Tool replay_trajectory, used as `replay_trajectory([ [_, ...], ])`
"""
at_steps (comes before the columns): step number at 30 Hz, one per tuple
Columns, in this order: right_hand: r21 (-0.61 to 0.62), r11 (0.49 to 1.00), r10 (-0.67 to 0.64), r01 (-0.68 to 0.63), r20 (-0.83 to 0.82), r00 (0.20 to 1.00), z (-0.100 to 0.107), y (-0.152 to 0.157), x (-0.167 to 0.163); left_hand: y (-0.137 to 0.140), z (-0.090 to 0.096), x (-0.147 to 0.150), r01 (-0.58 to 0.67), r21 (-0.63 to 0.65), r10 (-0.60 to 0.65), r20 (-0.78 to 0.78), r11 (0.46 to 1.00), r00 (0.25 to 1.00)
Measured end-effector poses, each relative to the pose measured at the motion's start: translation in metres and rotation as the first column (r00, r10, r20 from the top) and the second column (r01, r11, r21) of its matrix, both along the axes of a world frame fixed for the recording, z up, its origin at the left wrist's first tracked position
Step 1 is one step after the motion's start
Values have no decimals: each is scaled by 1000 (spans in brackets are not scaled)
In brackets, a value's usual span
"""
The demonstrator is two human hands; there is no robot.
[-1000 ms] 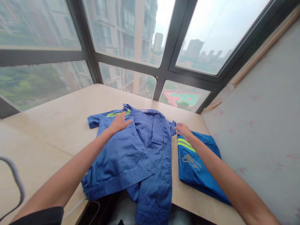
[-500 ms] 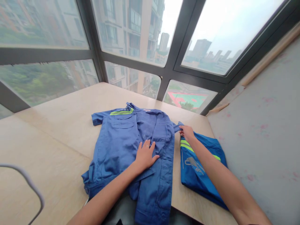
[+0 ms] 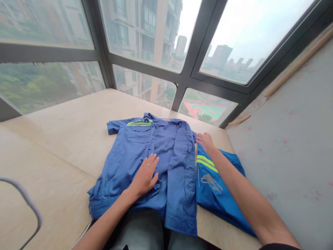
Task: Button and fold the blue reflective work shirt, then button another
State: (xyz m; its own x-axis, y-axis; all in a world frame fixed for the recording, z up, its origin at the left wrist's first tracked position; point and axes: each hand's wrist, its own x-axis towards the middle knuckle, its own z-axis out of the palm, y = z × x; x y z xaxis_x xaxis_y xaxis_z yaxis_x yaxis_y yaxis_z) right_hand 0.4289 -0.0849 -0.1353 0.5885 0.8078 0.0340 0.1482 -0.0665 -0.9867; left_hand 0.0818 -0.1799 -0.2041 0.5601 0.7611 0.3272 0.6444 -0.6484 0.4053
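A blue work jacket (image 3: 117, 166) with a yellow-green stripe near one shoulder lies spread on the pale board surface, its front parted. My left hand (image 3: 147, 175), wearing a ring, rests flat on the jacket's left front panel with fingers stretched. Beside the jacket's right edge, my right hand (image 3: 206, 141) has its fingers extended, fingertips at the short sleeve on that side; little of that sleeve shows. Under my right forearm lies a folded brighter-blue garment (image 3: 208, 199) with yellow-and-silver stripes and a grey print.
Grey-framed windows (image 3: 140, 71) border the far side of the board surface (image 3: 59, 139). A papered wall (image 3: 283, 166) stands close on the right. At lower left a grey cable (image 3: 30, 201) curves over the board. My legs (image 3: 142, 231) are below the near edge.
My left hand has slid left and down across the jacket, whose lower front lies flatter. My right hand has loosened from the sleeve end it was pinching, and that sleeve sticks out less.
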Motion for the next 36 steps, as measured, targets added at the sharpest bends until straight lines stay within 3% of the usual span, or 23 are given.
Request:
replay_trajectory([
  [3,-100,990,109,-104,44,993,-24,-44,-33,-17,5,-12,-129,-21,130,74,991,989],
  [5,-148,954,284,-262,155,946,-37,-77,-54,-28,7,-21,-179,-102,183,29,978,983],
  [7,-191,909,415,-371,313,854,-46,-109,-69,-37,8,-28,-190,-193,184,-48,963,982],
  [10,-225,881,472,-416,344,812,-49,-149,-85,-51,12,-30,-127,-228,101,-122,965,987],
  [15,-251,871,476,-422,223,851,-38,-195,-105,-67,19,-18,-44,-145,12,-212,988,977],
  [19,-195,922,362,-336,121,924,-35,-229,-111,-69,15,-15,-84,-95,64,-194,992,979],
  [22,-147,958,248,-247,-10,969,-44,-255,-112,-72,12,-18,-129,-75,120,-115,989,986],
  [26,-157,974,153,-160,-61,986,-61,-277,-123,-85,13,-29,-130,-76,132,21,989,991],
  [31,-157,984,109,-84,155,982,-70,-276,-145,-104,1,-50,-29,20,30,-45,999,999],
  [33,-190,976,153,-105,261,953,-68,-273,-151,-107,-9,-54,-77,27,78,-32,997,996],
  [36,-303,916,361,-263,338,869,-64,-274,-155,-107,-20,-55,-164,33,161,81,986,984],
])
